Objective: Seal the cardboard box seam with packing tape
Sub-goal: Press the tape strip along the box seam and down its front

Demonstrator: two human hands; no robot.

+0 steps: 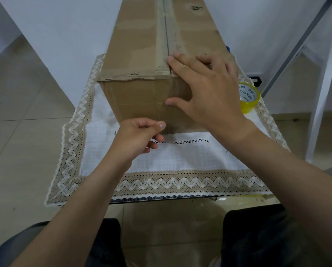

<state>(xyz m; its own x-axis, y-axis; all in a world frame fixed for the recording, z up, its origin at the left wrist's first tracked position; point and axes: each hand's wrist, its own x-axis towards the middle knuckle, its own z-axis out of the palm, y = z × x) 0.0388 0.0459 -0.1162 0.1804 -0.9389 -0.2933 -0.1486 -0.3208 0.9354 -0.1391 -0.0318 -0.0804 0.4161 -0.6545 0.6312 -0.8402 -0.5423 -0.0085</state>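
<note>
From the head view, the cardboard box (pixel 157 60) stands mid-desk on a lace-edged cloth (pixel 180 160), with the tape roll (pixel 249 97) by the right edge. The right hand (pixel 205 89) presses flat and open over the seam's near end; the left hand (pixel 136 135) has its grip narrowed, pinching something I cannot make out, perhaps clear tape. The box looks stiff and light, so best steadied at its top edge.

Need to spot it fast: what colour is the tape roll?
Yellow, printed white core; tape roll, head view.
</note>
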